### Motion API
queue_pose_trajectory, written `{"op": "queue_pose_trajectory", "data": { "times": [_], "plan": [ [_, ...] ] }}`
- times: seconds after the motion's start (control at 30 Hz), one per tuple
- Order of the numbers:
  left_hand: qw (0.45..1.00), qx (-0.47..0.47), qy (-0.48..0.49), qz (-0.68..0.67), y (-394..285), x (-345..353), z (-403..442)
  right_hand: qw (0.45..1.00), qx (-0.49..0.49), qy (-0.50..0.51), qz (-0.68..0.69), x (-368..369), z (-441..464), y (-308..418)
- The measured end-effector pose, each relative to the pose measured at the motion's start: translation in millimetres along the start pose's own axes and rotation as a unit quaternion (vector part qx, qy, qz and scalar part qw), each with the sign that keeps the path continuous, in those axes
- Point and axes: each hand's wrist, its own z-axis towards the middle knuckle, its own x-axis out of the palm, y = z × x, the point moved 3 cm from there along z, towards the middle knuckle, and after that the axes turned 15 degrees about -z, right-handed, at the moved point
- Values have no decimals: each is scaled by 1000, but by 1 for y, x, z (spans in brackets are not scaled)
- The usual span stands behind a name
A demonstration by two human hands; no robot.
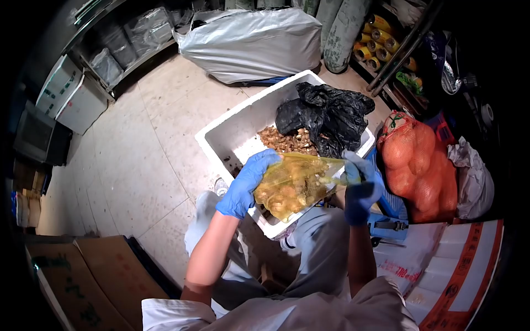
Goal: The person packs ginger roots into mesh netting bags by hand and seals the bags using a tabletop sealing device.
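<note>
- One yellow mesh bag (pixel 292 190), already loaded with lumps, is held over the near end of the white foam box (pixel 223 129).
- Its side is gripped by the left hand (pixel 248 182); the right hand (pixel 362 187) is blurred at its drawn-out end, grip unclear.
- Loose brown pieces (pixel 287 142) are left unbagged beside black plastic (pixel 331 110).

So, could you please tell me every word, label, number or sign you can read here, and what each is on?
Nothing reads clearly enough to quote.
White carton, lower right: red characters, too blurred.
Brown cardboard box, lower left: green marks, illegible.
White box, upper left: green marks, too small.
</note>
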Motion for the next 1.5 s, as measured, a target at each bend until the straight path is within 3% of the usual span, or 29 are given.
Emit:
{"op": "queue_pose_trajectory", "data": {
  "times": [0.03, 0.1, 0.13, 0.2, 0.27, 0.33, 0.37, 0.43, 0.47, 0.53, 0.57, 0.63, 0.73, 0.87, 0.97, 1.0, 1.03, 1.1, 1.13, 1.17, 1.23, 1.27, 1.37, 1.43, 1.47, 1.5],
  "plan": [
    [997, -12, -7, -75, -4, -1, 0, 1000, -2, 1, 0, -5, -11, -10],
    [997, 14, -26, -68, -8, -4, 3, 941, -203, 6, -269, -11, -32, -10],
    [997, 24, -25, -71, -9, -8, 5, 941, -204, 7, -270, -12, -40, -7],
    [995, 63, -18, -80, -8, -11, 7, 984, 83, 34, -153, -10, -51, -13],
    [993, 61, -31, -92, -6, -9, 8, 988, 53, 19, -143, -7, -52, -7],
    [992, 55, -44, -101, -5, -11, 9, 984, 174, 1, 26, 3, -45, -8],
    [985, 53, -55, -154, -4, -15, 12, 967, 230, -23, 109, 8, -42, -9],
    [976, 49, -63, -204, -6, -15, 12, 878, 349, -4, 328, 25, -44, -30],
    [960, 59, -45, -271, -9, -13, 10, 877, 350, -10, 328, 27, -45, -32],
    [932, 77, 20, -353, -13, -22, 13, 886, 321, 114, 315, 38, -40, -19],
    [934, 75, 19, -349, -12, -26, 14, 881, 326, 173, 295, 40, -41, -9],
    [923, 115, 77, -360, -15, -23, 12, 827, 330, 202, 408, 52, -36, 7],
    [932, 123, 88, -331, -17, -13, 9, 819, 295, 251, 423, 56, -18, 27],
    [937, 106, 108, -314, -17, 1, -1, 868, 197, 172, 423, 61, 6, 48],
    [945, 104, 108, -291, -17, 10, -6, 823, 218, 197, 487, 60, 14, 46],
    [945, 86, 113, -295, -17, 10, -8, 862, 212, 169, 429, 60, 17, 42],
    [944, 68, 118, -299, -17, 11, -9, 861, 214, 170, 428, 61, 18, 36],
    [943, 52, 117, -308, -15, 10, -9, 969, 46, 103, 222, 53, 26, 28],
    [931, 35, 126, -340, -12, 9, -10, 991, -7, 82, 108, 50, 28, 27],
    [919, 19, 135, -370, -10, 6, -9, 991, -5, 82, 107, 45, 31, 24],
    [900, 46, 244, -358, -4, -8, 1, 987, -44, 139, 63, 39, 39, 28],
    [913, 83, 230, -327, -2, -15, 4, 984, 7, 144, 107, 39, 38, 28],
    [887, 94, 278, -357, -8, -17, 6, 980, 15, 178, 86, 23, 37, 24],
    [905, 85, 158, -387, -15, -10, 4, 956, 110, 144, 231, 7, 39, 24],
    [938, 145, 132, -285, -18, -6, 3, 946, 137, 147, 255, -1, 42, 32],
    [938, 144, 131, -285, -17, -6, 4, 934, 164, 149, 279, -8, 45, 38]
  ]
}}
